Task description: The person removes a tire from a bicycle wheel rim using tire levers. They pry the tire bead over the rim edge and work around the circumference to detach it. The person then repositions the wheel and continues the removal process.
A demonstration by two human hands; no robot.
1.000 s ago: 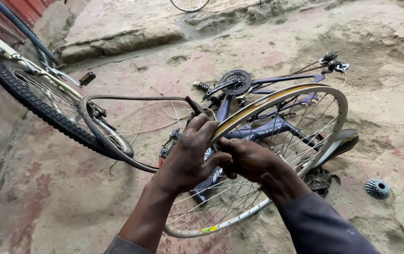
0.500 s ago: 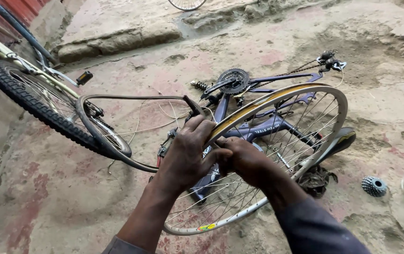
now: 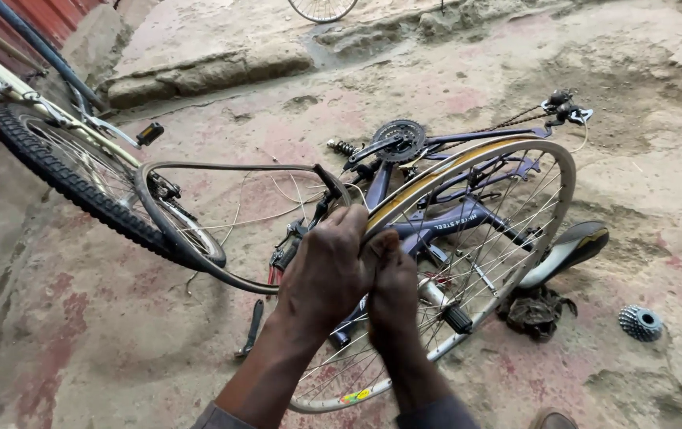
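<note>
- We saw the left hand (image 3: 326, 266) clenched around the top of a bare wheel rim (image 3: 515, 151), gripping it together with the end of a loose black tyre (image 3: 222, 167) that peeled away from the rim at that spot.
- The right hand (image 3: 392, 278) pressed against the left one, its fingers closed over the same stretch of rim, thumb up along the yellow rim tape.
- The rim stood tilted on the ground, spokes and hub (image 3: 446, 306) showing, its lower edge near the bottom of the view.
- The tyre swung out leftward from the hands in a wide loop, hanging clear of the rim.
- Behind the rim a purple bicycle frame (image 3: 468, 214) lay on its side on the ground, chainring (image 3: 399, 137) uppermost and a chain trailing toward the derailleur (image 3: 561, 103).
- A black saddle (image 3: 571, 246) lay just beside the rim to the right, with a dark rag (image 3: 537, 311) near it.
- Farther right a sprocket cluster (image 3: 640, 322) sat on the ground, well apart from the hands.
- At the left stood another bicycle's wheel (image 3: 63, 179) with a knobbly tyre.
- The ground (image 3: 102, 334) was rough concrete with faded red patches.
</note>
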